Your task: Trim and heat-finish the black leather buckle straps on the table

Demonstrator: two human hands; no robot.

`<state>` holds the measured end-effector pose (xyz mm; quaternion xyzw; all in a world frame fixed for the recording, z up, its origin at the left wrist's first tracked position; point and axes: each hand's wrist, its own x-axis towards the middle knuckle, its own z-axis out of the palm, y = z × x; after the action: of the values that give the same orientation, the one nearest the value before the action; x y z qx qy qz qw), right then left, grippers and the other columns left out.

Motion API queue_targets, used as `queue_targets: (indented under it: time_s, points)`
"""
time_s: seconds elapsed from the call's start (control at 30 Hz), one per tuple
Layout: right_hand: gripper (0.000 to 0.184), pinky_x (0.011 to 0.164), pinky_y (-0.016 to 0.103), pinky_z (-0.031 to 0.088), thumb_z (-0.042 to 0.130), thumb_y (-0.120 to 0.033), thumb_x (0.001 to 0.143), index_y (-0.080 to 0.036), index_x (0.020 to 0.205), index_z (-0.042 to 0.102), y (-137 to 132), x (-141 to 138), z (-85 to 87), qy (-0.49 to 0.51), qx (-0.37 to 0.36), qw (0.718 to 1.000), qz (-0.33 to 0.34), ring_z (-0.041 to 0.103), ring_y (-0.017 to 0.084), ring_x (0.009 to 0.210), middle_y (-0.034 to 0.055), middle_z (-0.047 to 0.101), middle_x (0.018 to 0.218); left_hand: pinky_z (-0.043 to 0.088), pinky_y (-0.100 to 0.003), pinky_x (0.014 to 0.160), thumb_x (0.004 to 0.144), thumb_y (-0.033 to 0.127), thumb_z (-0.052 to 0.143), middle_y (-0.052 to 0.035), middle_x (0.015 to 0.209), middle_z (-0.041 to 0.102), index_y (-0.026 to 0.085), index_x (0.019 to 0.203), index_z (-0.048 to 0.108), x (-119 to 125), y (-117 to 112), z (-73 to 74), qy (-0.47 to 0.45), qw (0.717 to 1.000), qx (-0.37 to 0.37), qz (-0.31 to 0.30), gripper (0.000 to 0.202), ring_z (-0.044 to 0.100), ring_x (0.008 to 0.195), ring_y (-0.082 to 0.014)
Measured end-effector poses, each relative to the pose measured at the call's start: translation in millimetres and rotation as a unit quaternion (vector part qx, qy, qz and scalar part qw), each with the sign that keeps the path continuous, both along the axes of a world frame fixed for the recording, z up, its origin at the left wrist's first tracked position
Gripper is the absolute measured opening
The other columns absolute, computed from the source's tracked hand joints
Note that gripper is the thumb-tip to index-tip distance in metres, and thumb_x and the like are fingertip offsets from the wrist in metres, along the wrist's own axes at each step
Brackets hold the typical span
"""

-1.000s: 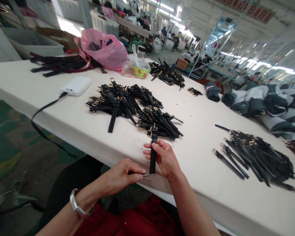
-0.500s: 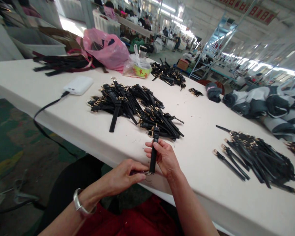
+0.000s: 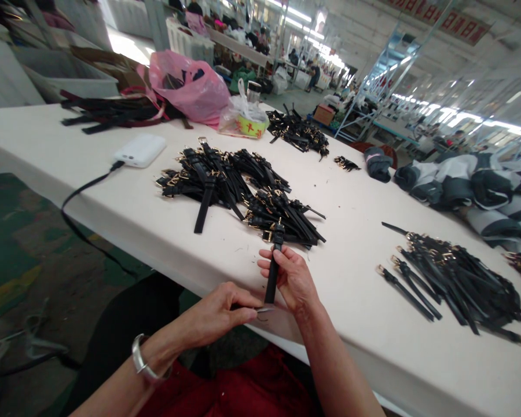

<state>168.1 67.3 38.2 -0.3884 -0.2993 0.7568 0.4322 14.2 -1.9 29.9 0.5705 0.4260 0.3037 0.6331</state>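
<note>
Pinched between the thumb and fingers of my right hand point(image 3: 292, 277) is a short black strap point(image 3: 271, 284) with a gold buckle at its upper end. It is held nearly upright over the table's front edge. My left hand point(image 3: 228, 310) is closed on small thread snips; only their silver blade point(image 3: 265, 309) shows, lying across the strap's lower end, and the fingers hide the handle. Dark thread bits lie near the blade. Just beyond my right hand is a heap of black buckled straps point(image 3: 282, 214), joining a larger heap point(image 3: 215, 174).
More black straps point(image 3: 455, 278) lie on the white table point(image 3: 342, 249) to the right. A white power bank point(image 3: 139, 150) with a black cable sits at left. Behind are a pink bag point(image 3: 189, 87), a clear bag point(image 3: 243, 119) and another strap pile point(image 3: 297, 132). Grey-white rolled bundles point(image 3: 455, 179) stand far right.
The snips' blade has shifted slightly to the right across the strap's lower end. My right hand keeps its hold on the strap, nearly still.
</note>
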Motion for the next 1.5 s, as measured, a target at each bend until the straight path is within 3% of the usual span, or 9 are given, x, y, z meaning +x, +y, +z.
queue_targets:
  time_s: [0.07,0.2,0.37,0.7,0.93,1.5]
  points:
    - [0.032,0.060,0.028,0.059,0.074,-0.037,0.073,-0.016,0.092,0.057,1.6,-1.2,2.9,0.002,0.003,1.000,-0.012,0.070,0.018,0.072,0.0092,0.072,0.091,0.030,-0.022,0.055,0.077,0.030,0.057,0.0023,0.059,0.052,0.015,0.072,0.073,-1.4,-2.4,-4.7,0.013,1.000,0.002,-0.014,0.022,0.041,0.060,-0.0130]
    - [0.034,0.064,0.030,0.059,0.072,-0.040,0.074,-0.017,0.094,0.057,3.1,-2.3,6.7,0.003,0.009,1.000,-0.030,0.070,0.020,0.076,0.0092,0.072,0.092,0.026,-0.021,0.050,0.079,0.035,0.058,0.0031,0.059,0.048,0.014,0.088,0.072,-1.2,-7.9,-13.7,0.016,0.999,-0.032,0.018,0.027,0.037,0.056,-0.0102]
    - [0.031,0.064,0.029,0.058,0.073,-0.036,0.073,-0.018,0.093,0.058,0.2,0.9,3.1,0.001,0.022,0.998,-0.065,0.070,0.019,0.075,0.0077,0.072,0.093,0.012,-0.020,0.041,0.080,0.046,0.058,0.0084,0.055,0.035,0.012,0.107,0.064,4.6,-10.9,-15.9,-0.062,0.986,-0.148,0.044,0.044,0.020,0.045,-0.0051]
    - [0.023,0.061,0.021,0.055,0.072,-0.028,0.074,-0.018,0.090,0.059,-3.3,0.3,-2.0,0.022,0.051,0.993,-0.105,0.068,0.013,0.071,0.0043,0.072,0.092,0.005,-0.019,0.039,0.076,0.049,0.064,0.0086,0.056,0.039,0.013,0.093,0.063,9.4,-12.3,-18.5,-0.173,0.955,-0.231,0.068,0.040,0.016,0.040,-0.0015]
    - [0.023,0.061,0.021,0.055,0.073,-0.028,0.073,-0.018,0.089,0.059,-4.2,-1.0,-0.7,0.025,0.053,0.991,-0.120,0.068,0.013,0.070,0.0034,0.072,0.090,0.003,-0.020,0.039,0.077,0.045,0.067,0.0103,0.054,0.031,0.011,0.094,0.063,13.4,-12.0,-18.8,-0.188,0.953,-0.225,0.073,0.038,0.013,0.041,-0.0012]
    - [0.023,0.066,0.023,0.055,0.071,-0.030,0.075,-0.019,0.092,0.058,-3.0,-1.1,-9.1,0.028,0.062,0.984,-0.163,0.068,0.012,0.075,0.0037,0.071,0.097,0.003,-0.020,0.039,0.077,0.042,0.067,0.0111,0.051,0.030,0.011,0.091,0.065,14.1,-15.9,-22.2,-0.187,0.951,-0.222,0.109,0.034,0.012,0.040,-0.0014]
